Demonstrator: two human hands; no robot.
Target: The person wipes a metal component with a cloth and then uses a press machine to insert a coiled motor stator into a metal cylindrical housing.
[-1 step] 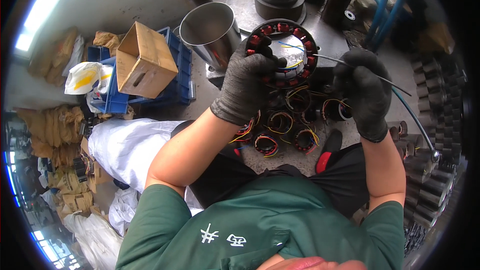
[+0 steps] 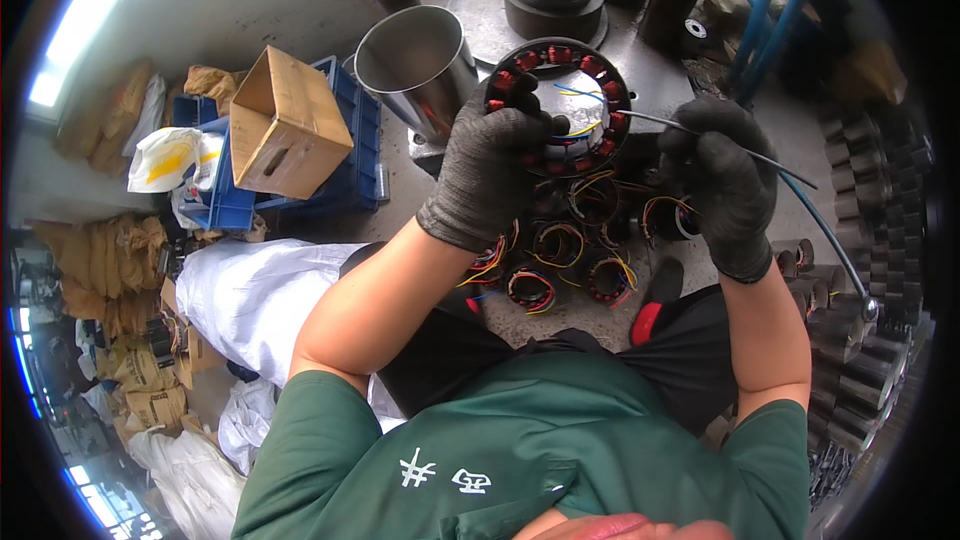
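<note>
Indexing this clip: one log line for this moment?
left hand: grips coil ring; right hand: holds thin rod, tip at ring; nearby: wired rings

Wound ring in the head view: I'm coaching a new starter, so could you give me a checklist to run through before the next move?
1. Left hand gripping the wound ring: ok.
2. Right hand gripping the thin rod: ok.
3. Both hands gloved: ok, dark gloves on each.
4. Ring's opening free of wires: not ok, blue and yellow ones show across it.
5. Rod's tip touching the coils: cannot tell, it meets the ring's right side in this view.
</note>
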